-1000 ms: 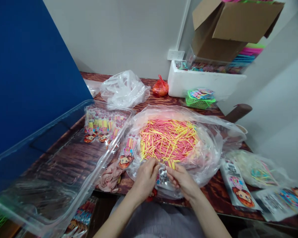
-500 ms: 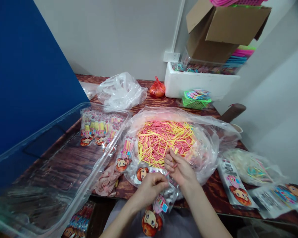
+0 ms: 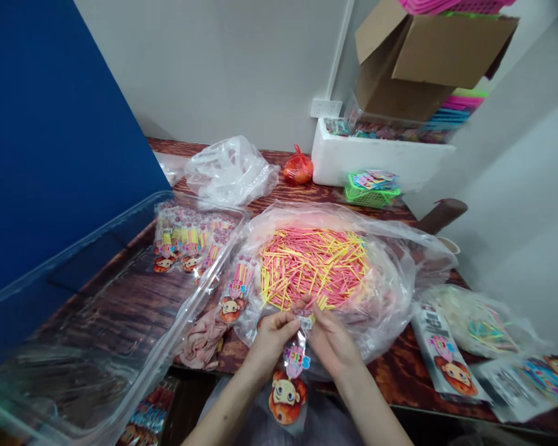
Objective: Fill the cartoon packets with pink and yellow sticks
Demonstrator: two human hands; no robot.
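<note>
My left hand point(image 3: 270, 337) and my right hand point(image 3: 331, 337) both pinch the top of a small printed packet point(image 3: 291, 376) that hangs down towards my lap, with a cartoon face at its lower end. They hold it at the near edge of a big clear bag point(image 3: 390, 279) filled with a heap of pink and yellow sticks point(image 3: 312, 265). A filled packet point(image 3: 236, 290) lies just left of the heap.
A large clear plastic bin point(image 3: 88, 310) on the left holds several filled packets point(image 3: 186, 238). More packets point(image 3: 441, 350) lie on the wooden table point(image 3: 400, 371) at right. At the back are a crumpled bag point(image 3: 230, 170), an orange bag point(image 3: 298, 168), a green basket point(image 3: 372, 189) and a white foam box point(image 3: 381, 160).
My right hand came back from the stick heap to the packet's top. The packet now hangs upright between both hands at the bag's near edge.
</note>
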